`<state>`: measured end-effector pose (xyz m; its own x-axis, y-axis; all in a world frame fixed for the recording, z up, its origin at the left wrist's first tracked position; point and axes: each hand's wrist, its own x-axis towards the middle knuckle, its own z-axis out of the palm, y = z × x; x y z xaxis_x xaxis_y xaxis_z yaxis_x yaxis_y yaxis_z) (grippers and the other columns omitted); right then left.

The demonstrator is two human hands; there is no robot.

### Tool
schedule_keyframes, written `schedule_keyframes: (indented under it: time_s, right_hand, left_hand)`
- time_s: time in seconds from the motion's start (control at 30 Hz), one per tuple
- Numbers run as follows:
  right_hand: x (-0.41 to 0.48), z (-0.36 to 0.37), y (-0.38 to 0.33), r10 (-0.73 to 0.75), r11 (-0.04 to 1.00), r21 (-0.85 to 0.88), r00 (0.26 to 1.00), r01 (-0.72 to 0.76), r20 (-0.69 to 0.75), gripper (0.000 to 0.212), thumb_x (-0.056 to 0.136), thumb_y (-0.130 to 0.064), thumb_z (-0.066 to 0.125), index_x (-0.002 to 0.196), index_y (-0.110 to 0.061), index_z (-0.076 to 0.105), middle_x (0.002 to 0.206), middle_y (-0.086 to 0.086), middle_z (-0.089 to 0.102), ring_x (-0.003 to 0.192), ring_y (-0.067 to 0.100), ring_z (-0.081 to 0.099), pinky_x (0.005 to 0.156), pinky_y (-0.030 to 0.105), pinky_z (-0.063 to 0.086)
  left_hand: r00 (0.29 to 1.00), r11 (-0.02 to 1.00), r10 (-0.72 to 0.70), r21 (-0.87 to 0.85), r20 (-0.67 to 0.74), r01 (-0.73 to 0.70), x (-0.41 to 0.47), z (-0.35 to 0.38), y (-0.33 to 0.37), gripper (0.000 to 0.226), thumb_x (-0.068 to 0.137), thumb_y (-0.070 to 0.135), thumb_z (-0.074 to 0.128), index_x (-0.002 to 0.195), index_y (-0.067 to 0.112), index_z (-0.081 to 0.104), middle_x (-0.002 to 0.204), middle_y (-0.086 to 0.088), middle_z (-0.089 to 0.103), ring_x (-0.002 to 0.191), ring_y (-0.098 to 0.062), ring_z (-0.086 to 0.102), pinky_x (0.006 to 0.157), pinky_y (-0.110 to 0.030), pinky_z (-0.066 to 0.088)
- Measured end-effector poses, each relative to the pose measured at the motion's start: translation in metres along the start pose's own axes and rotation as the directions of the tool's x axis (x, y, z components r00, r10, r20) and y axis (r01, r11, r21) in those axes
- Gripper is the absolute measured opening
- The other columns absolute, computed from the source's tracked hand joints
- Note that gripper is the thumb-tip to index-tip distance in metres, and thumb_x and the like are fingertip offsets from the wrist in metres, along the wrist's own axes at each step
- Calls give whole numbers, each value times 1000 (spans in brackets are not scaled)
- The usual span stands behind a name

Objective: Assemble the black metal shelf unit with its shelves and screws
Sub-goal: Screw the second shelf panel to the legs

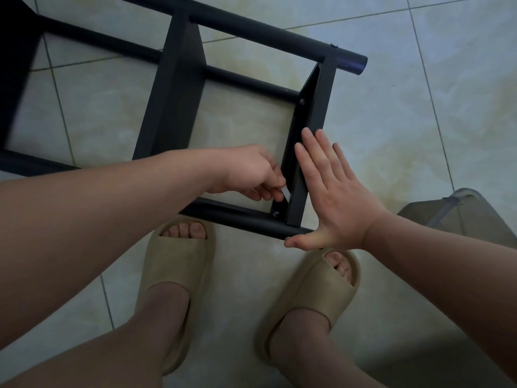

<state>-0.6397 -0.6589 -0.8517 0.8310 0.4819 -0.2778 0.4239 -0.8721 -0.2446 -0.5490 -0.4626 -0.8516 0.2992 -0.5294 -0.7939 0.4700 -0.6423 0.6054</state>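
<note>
While the black metal shelf unit (179, 88) lies on its side on the pale tiled floor (419, 121), its end shelf panel (321, 102) sits just short of the open tube ends. Open floor runs right of the panel, up to a dull grey-green object (461, 217) by the right arm. The near side is tight: the lower tube lies just ahead of two beige foam slippers (179, 275). The bay between the end panel and the next shelf is open, with floor showing through.

Left hand (249, 172) is in that bay, fingers curled, pinching a small silvery tool (286, 193) just above a screw (275, 213) at the panel's lower corner. Tool type is hard to make out.

Right hand (333, 197) is released, fingers straight and flat against the panel's outer face, thumb touching the lower tube end.

The frame runs off the top and left edges, so I can't count the shelves. The grey-green object is partly cut off.

The unit is matte black, with round tubes and flat panels. A second screw (302, 101) is seated at the panel's upper corner.
</note>
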Motion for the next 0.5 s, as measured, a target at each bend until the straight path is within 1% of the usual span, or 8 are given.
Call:
schedule_keyframes:
  time_s: [0.13, 0.27, 0.5]
  right_hand:
    - [0, 0, 0, 4, 1000, 2, 1000, -4, 5, 138, 70, -97, 38, 161, -1, -3, 168, 16, -14, 155, 34, -16, 126, 58, 5]
    - [0, 0, -1, 3, 1000, 1, 1000, -3, 9, 137, 70, -97, 37, 161, -1, -3, 168, 16, -14, 155, 34, -15, 125, 58, 6]
    - [0, -1, -1, 8, 1000, -3, 1000, -8, 17, 138, 71, -98, 35, 160, -1, -2, 168, 16, -14, 155, 33, -17, 125, 59, 7]
  left_hand:
    - [1000, 999, 13, 47, 19, -14, -1, -3, -4, 15, 100, 13, 55, 89, 13, 65, 80, 0, 74, 73, -10, 63, 79, -29, 51]
    - [998, 995, 23, 94, 62, -28, -3, -8, -6, 17, 101, 10, 54, 87, 14, 65, 80, 1, 75, 73, -8, 63, 78, -28, 52]
    - [992, 970, 28, 238, 120, -56, -9, -13, -6, 18, 101, 8, 53, 90, 13, 67, 80, 5, 74, 75, -5, 63, 76, -23, 52]
